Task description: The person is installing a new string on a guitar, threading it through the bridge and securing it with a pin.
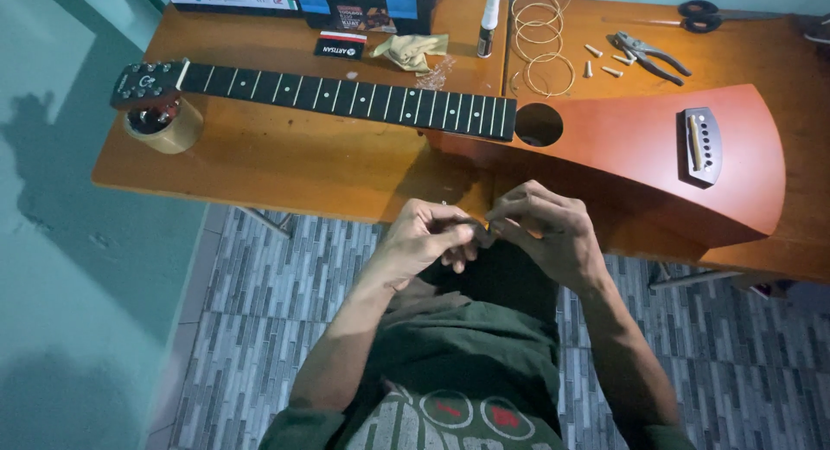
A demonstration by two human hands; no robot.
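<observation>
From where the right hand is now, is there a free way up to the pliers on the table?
Probably yes. The right hand sits at the table's near edge and the pliers lie beyond the guitar body. Nothing tall stands between, so it would only pass over the body, though it pinches something small now.

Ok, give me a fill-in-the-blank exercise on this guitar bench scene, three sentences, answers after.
1. The guitar on the table has no ____ on its neck.
2. The headstock rests on a roll of ____.
3. The pliers lie beside the loose bridge ____.
Both hands, left hand and right hand, meet below the table edge, pinching something too small to identify.

Missing words: strings; tape; pins
</observation>
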